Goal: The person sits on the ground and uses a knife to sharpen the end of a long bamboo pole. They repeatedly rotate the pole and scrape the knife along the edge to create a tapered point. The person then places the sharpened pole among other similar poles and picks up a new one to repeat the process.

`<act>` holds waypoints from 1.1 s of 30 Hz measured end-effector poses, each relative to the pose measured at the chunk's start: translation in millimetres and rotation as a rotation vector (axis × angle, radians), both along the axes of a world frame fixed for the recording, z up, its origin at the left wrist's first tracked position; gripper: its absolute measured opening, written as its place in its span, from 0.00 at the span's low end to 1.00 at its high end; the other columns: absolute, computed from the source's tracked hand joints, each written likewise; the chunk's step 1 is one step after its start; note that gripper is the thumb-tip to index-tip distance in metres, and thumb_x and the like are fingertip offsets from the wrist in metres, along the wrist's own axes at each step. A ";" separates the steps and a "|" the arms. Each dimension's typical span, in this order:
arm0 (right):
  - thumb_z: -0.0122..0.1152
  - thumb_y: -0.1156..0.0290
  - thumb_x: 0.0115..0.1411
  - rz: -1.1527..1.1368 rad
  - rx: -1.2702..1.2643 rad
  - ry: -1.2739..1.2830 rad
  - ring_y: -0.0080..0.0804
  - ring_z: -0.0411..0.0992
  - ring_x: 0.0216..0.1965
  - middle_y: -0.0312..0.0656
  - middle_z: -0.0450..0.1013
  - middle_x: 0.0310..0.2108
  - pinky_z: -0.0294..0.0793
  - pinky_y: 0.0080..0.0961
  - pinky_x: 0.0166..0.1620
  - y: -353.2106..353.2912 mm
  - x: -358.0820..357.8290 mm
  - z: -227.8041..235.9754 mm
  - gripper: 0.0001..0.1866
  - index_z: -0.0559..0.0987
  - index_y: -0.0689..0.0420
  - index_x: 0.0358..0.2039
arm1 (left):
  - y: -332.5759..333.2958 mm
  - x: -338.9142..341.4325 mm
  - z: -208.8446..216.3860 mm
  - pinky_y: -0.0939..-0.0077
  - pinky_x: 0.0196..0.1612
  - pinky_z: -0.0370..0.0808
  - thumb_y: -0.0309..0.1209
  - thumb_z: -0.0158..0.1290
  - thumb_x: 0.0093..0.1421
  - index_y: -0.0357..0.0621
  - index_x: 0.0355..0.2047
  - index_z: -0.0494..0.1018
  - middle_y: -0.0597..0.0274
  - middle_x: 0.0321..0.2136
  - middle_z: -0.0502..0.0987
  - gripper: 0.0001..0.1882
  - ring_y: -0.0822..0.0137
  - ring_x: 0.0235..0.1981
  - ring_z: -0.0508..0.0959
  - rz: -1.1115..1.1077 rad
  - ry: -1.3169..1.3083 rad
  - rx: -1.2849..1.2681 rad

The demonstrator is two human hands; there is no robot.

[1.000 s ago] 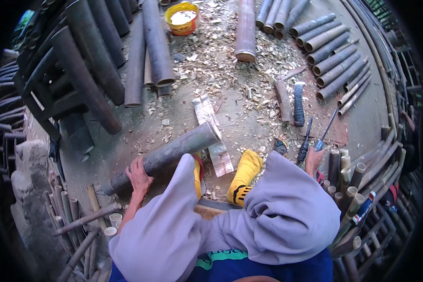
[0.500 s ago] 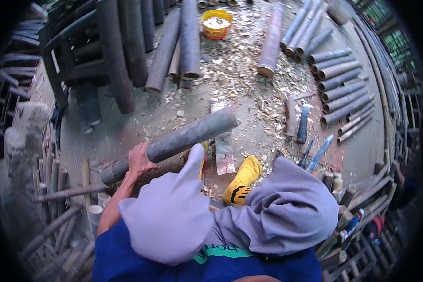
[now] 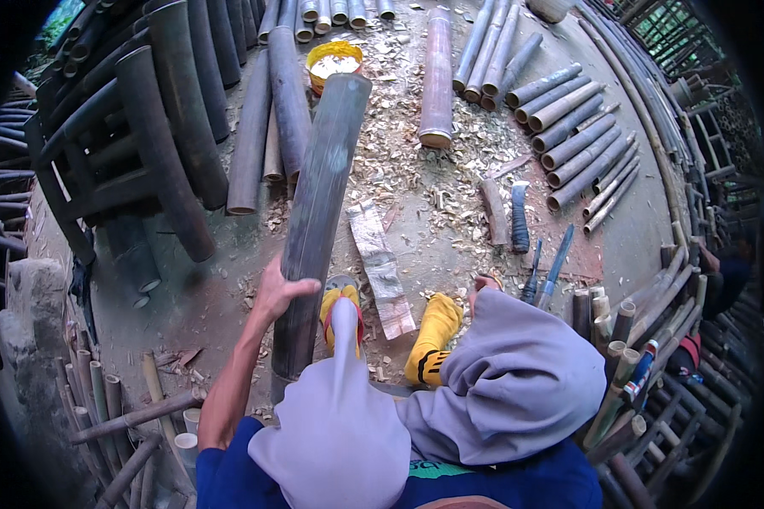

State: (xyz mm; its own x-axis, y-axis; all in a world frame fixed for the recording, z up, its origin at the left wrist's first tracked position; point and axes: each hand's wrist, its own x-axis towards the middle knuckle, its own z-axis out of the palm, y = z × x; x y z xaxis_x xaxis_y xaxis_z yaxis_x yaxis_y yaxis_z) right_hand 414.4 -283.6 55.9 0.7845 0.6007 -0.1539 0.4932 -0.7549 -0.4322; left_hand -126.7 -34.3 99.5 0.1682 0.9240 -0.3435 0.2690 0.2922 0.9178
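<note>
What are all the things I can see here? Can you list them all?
big bamboo pole: one, grey-green, standing up in front of the person
yellow bucket: one, top middle, behind the pole
cut bamboo pieces: many, grey-brown, in a row at the right
long bamboo trunks: several, dark, top left
wood chips: lots, pale, all over the ground
hand tools: a few, dark and blue, right of the middle
yellow shoes: two, by the knees
grey trouser knees: two, bottom
left hand: holding the big bamboo pole
right hand: mostly hidden behind the knee
</note>
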 end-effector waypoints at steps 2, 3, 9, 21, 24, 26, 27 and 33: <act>0.63 0.65 0.52 0.013 -0.024 0.025 0.47 0.71 0.46 0.54 0.70 0.44 0.71 0.38 0.47 -4.5 -6.2 -1.3 0.31 0.65 0.59 0.55 | 27.1 22.5 2.3 0.70 0.47 0.72 0.39 0.65 0.39 0.31 0.49 0.67 0.54 0.39 0.76 0.38 0.63 0.40 0.76 -0.017 -0.113 -0.002; 0.63 0.65 0.52 0.035 -0.037 0.040 0.47 0.71 0.46 0.54 0.70 0.44 0.71 0.37 0.47 -2.6 -11.2 -2.0 0.31 0.65 0.59 0.55 | 38.7 29.3 1.0 0.71 0.45 0.73 0.39 0.64 0.41 0.31 0.48 0.67 0.55 0.38 0.75 0.36 0.65 0.38 0.76 -0.043 -0.100 -0.064; 0.63 0.67 0.51 0.342 -0.048 0.185 0.45 0.70 0.46 0.53 0.70 0.45 0.72 0.36 0.47 64.0 -60.9 -19.3 0.31 0.66 0.58 0.55 | 141.8 92.3 -32.1 0.71 0.39 0.75 0.38 0.66 0.43 0.33 0.43 0.74 0.56 0.35 0.78 0.30 0.68 0.33 0.78 -0.076 -0.184 -0.182; 0.66 0.66 0.49 0.973 0.154 0.321 0.44 0.70 0.47 0.52 0.69 0.46 0.72 0.36 0.47 168.8 -229.2 -49.1 0.34 0.65 0.55 0.57 | 213.7 136.6 28.2 0.72 0.49 0.74 0.38 0.61 0.52 0.37 0.49 0.72 0.52 0.44 0.77 0.27 0.63 0.44 0.77 -0.129 0.083 0.529; 0.70 0.59 0.44 1.098 0.030 0.115 0.51 0.68 0.47 0.53 0.67 0.49 0.70 0.42 0.49 168.3 -265.8 -44.4 0.44 0.60 0.53 0.61 | 126.7 102.2 -25.6 0.65 0.51 0.74 0.33 0.59 0.54 0.36 0.46 0.73 0.48 0.44 0.77 0.21 0.59 0.45 0.77 -0.012 0.136 0.329; 0.71 0.58 0.42 1.119 -0.035 0.057 0.53 0.67 0.48 0.53 0.65 0.51 0.69 0.45 0.50 166.9 -266.8 -49.5 0.49 0.56 0.51 0.63 | 63.5 82.0 -76.8 0.69 0.51 0.74 0.25 0.58 0.51 0.35 0.45 0.74 0.51 0.42 0.78 0.19 0.62 0.44 0.77 0.087 0.074 0.155; 0.71 0.60 0.41 1.112 -0.019 0.090 0.54 0.67 0.47 0.53 0.64 0.51 0.69 0.46 0.49 167.8 -267.0 -61.9 0.51 0.54 0.50 0.64 | 32.7 70.8 -89.5 0.70 0.50 0.74 0.24 0.58 0.50 0.34 0.44 0.74 0.53 0.41 0.78 0.19 0.62 0.43 0.78 0.112 0.068 0.069; 0.62 0.80 0.36 0.997 0.248 0.073 0.52 0.67 0.44 0.52 0.66 0.49 0.67 0.45 0.48 242.3 -220.2 -89.1 0.49 0.56 0.50 0.63 | -53.1 16.3 -101.9 0.75 0.43 0.74 0.23 0.59 0.50 0.35 0.43 0.74 0.59 0.36 0.77 0.17 0.70 0.37 0.77 0.362 0.123 -0.252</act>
State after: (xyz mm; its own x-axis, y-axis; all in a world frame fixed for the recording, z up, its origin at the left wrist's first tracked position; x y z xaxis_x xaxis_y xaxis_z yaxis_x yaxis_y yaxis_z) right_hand 194.2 -41.3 -33.2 -0.0940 0.9949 0.0357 0.8128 0.0974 -0.5743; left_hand -110.4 -87.4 -2.5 -0.2062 0.8010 -0.5620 0.2111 0.5972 0.7738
